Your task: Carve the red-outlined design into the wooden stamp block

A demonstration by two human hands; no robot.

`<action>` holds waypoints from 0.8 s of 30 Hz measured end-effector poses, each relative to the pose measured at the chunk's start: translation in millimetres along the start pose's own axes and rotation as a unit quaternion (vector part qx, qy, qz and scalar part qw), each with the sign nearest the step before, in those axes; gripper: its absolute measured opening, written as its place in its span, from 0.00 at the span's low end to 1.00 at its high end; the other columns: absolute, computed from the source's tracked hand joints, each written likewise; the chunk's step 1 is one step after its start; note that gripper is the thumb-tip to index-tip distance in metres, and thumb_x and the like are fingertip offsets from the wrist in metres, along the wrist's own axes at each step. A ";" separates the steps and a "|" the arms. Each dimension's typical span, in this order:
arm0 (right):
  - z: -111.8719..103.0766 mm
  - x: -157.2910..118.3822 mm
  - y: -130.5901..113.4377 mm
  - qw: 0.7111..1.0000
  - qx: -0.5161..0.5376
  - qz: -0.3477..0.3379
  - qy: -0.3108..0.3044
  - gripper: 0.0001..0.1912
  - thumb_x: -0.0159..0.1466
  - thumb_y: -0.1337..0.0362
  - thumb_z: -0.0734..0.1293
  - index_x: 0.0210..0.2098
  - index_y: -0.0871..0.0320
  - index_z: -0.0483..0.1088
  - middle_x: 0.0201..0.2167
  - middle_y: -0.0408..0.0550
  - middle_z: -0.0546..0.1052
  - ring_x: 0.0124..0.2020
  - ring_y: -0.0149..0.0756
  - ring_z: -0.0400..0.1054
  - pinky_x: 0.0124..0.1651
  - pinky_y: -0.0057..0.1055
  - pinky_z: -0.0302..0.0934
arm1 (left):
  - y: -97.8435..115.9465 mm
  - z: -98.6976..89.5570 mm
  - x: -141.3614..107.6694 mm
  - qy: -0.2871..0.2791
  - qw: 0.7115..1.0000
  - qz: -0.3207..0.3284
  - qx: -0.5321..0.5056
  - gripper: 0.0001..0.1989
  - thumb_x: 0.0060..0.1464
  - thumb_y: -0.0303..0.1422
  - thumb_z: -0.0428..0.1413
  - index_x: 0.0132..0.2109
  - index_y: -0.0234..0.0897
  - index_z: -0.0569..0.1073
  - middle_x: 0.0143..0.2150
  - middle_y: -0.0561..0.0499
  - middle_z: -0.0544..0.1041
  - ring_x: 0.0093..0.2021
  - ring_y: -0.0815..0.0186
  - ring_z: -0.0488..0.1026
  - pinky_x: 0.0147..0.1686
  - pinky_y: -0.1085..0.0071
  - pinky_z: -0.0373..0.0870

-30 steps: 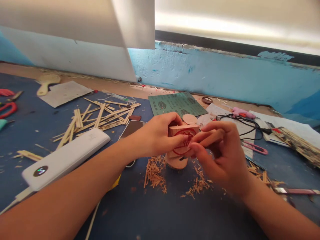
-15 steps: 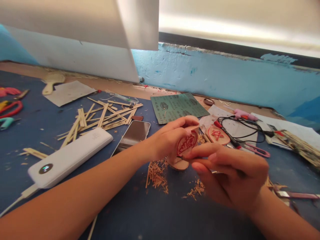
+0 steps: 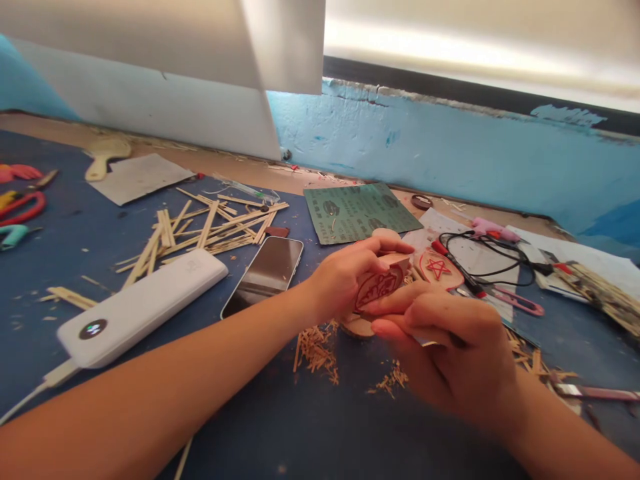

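My left hand (image 3: 345,277) grips a small wooden block (image 3: 383,283) by its edges. Its face carries a red carved design inside a rounded red outline. Close against the block's lower right, my right hand (image 3: 445,333) is closed in a pinch around something slim. The fingers cover most of that thing, so its kind does not show. Beneath the block a round wood slice (image 3: 359,327) lies on the table, partly covered by my hands. Wood shavings (image 3: 317,353) are scattered below. Just beyond my right hand lies a wood slice with a red star (image 3: 437,268).
A phone (image 3: 265,273), a white power bank (image 3: 143,310) and loose wooden sticks (image 3: 205,233) lie to the left. Green sandpaper (image 3: 360,213) is behind my hands. On the right are a black cable (image 3: 493,270), a pink glue gun (image 3: 495,230) and a pink-handled tool (image 3: 520,301).
The block has tilted and shifted slightly right in my left hand. My right hand has moved a little left and up along it. The view has shifted slightly.
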State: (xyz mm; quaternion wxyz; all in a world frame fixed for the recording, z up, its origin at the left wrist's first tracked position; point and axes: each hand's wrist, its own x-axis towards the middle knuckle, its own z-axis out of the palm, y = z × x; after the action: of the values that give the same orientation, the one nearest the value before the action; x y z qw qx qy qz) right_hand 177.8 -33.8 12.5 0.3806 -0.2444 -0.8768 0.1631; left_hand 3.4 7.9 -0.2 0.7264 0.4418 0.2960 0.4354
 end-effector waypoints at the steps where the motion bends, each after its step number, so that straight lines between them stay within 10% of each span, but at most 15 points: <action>1: 0.5 0.8 1.2 1.000 -0.010 -0.001 -0.004 0.05 0.73 0.67 0.69 0.41 0.52 0.70 0.33 0.44 0.81 0.30 0.34 0.75 0.32 0.32 0.69 | -0.1 0.8 0.0 0.004 1.000 0.001 0.013 0.20 0.50 0.30 0.55 0.50 0.39 0.80 0.47 0.45 0.82 0.51 0.54 0.77 0.52 0.60 0.73; 11: -4.4 -7.1 2.9 0.996 0.067 0.008 0.054 0.11 0.68 0.71 0.74 0.40 0.51 0.70 0.38 0.45 0.85 0.30 0.33 0.79 0.28 0.29 0.69 | 1.2 1.8 1.1 0.015 0.996 0.026 0.085 0.22 0.49 0.33 0.55 0.51 0.38 0.80 0.50 0.43 0.82 0.57 0.48 0.75 0.54 0.56 0.74; 24: 1.3 -2.4 5.4 0.999 0.045 0.021 -0.020 0.07 0.71 0.68 0.71 0.38 0.52 0.70 0.37 0.45 0.84 0.32 0.35 0.77 0.34 0.31 0.70 | 0.0 -4.5 1.8 0.001 0.988 0.045 0.146 0.23 0.51 0.35 0.54 0.52 0.40 0.81 0.55 0.44 0.81 0.62 0.46 0.73 0.57 0.53 0.74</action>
State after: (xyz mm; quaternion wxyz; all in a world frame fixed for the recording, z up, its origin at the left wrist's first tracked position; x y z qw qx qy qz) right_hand 179.8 -30.9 7.7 0.3704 -0.2425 -0.8706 0.2148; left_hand 0.5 11.2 -2.3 0.6335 0.5557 0.3370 0.4198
